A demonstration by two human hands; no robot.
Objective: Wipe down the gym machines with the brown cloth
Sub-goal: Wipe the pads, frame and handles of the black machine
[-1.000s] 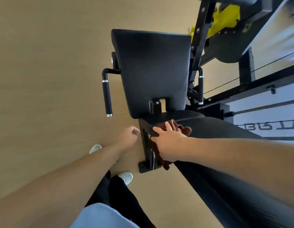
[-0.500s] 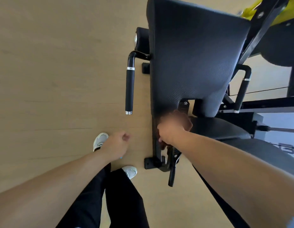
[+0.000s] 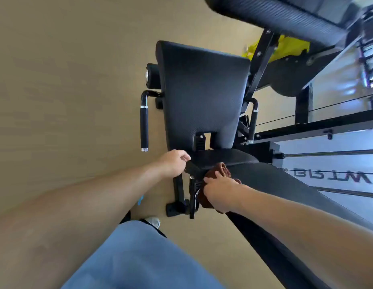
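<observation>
Right hand [image 3: 220, 193] presses the brown cloth [image 3: 220, 171] against the seat's [image 3: 204, 97] near edge; left hand [image 3: 174, 163] pinches that edge, steadying it

left hand [image 3: 173, 163] moved up to the seat edge [image 3: 191, 166], brown cloth [image 3: 220, 168] uncovered again

Both bare forearms reach forward and down. Left hand [image 3: 174, 163] has its fingers curled, thumb and fingertips apparently pinching a black edge; contact hard to confirm. Right hand [image 3: 220, 192] is palm down, wrist bent, with its fingers gripping the bunched brown fabric cloth [image 3: 219, 169].
</observation>
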